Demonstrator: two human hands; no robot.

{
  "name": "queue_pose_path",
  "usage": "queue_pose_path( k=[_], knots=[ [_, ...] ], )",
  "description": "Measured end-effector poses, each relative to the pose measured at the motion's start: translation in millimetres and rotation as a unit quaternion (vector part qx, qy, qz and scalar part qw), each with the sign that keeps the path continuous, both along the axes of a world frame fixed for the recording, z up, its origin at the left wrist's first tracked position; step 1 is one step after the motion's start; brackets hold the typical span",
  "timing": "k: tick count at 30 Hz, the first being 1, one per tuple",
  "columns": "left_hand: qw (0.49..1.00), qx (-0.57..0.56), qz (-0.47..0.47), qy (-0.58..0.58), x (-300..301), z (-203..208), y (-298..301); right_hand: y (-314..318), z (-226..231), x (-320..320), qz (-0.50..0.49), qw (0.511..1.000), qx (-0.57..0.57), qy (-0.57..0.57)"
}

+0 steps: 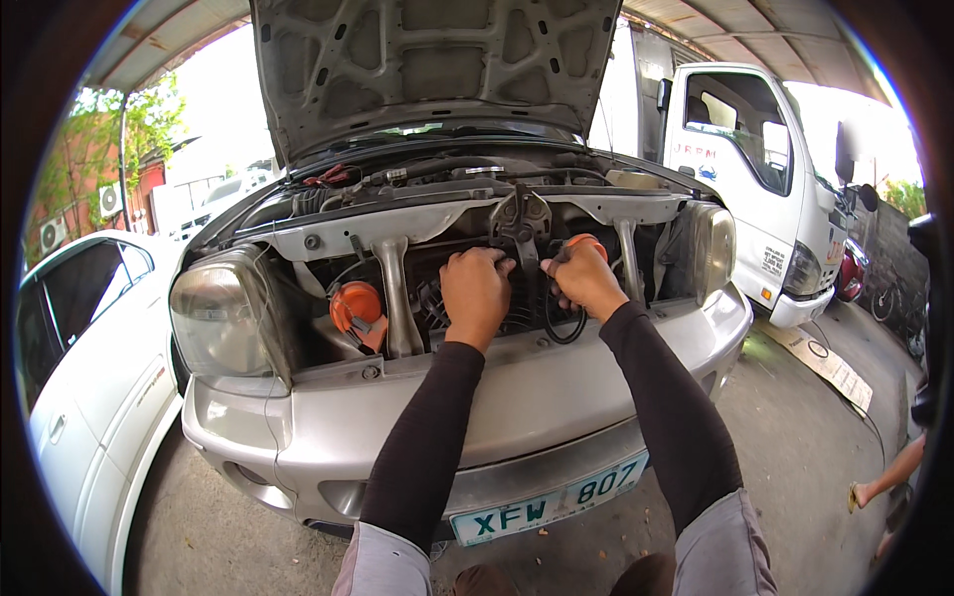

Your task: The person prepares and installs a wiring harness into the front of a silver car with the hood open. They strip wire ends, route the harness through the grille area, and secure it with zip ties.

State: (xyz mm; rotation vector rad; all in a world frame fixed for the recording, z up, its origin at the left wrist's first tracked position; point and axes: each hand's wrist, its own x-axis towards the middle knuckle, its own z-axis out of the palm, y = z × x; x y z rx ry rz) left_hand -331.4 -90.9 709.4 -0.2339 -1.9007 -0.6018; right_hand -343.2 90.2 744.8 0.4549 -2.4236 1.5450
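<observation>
Both of my hands reach into the open front of a silver car, beside its upright hood-latch bracket [519, 223]. My left hand [477, 290] is closed to the left of the bracket, fingertips curled toward it; what they grip is hidden. Fingers pinched, my right hand [588, 280] is on the bracket's right, holding a black cable [564, 340] that hangs in a loop over the bumper edge. Just behind this hand shows an orange round horn [588, 241], partly covered. A second orange horn [356, 304] sits to the left, near the headlight.
Overhead stands the raised hood [437, 74]. Headlights [221, 316] flank the opening, with the bumper [397, 407] below. A metal upright [397, 298] is left of my hands. A white car [99, 368] is parked at left, a white truck [745, 179] at right. Another person's leg [889, 475] shows far right.
</observation>
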Motion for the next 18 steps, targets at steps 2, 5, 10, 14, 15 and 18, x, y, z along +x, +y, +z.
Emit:
queue_pose_path(
  k=[2, 5, 10, 14, 15, 18],
  knots=[
    [0.999, -0.03, 0.03, 0.021, 2.6, 1.3, -3.7, 9.8, -4.2, 8.0, 0.026, 0.999, -0.044, 0.007],
    [0.994, -0.053, 0.093, 0.028, 8.0, 12.5, -19.9, 22.7, -17.9, 24.9, 0.063, 0.983, -0.169, 0.024],
    [0.978, -0.109, 0.178, 0.008, 30.8, 26.7, -58.5, 23.3, -48.3, 35.9, 0.073, 0.938, -0.33, 0.08],
    [0.963, -0.171, 0.207, 0.014, 49.8, 34.9, -77.3, 15.8, -41.9, 12.6, 0.056, 0.961, -0.247, 0.108],
    [0.961, -0.176, 0.214, 0.012, 54.1, 36.6, -81.1, 13.6, -35.5, 5.0, 0.035, 0.97, -0.204, 0.124],
    [0.952, -0.186, 0.243, 0.005, 64.7, 41.0, -93.0, 6.6, -19.3, -9.6, -0.038, 0.974, -0.066, 0.212]
  ],
)
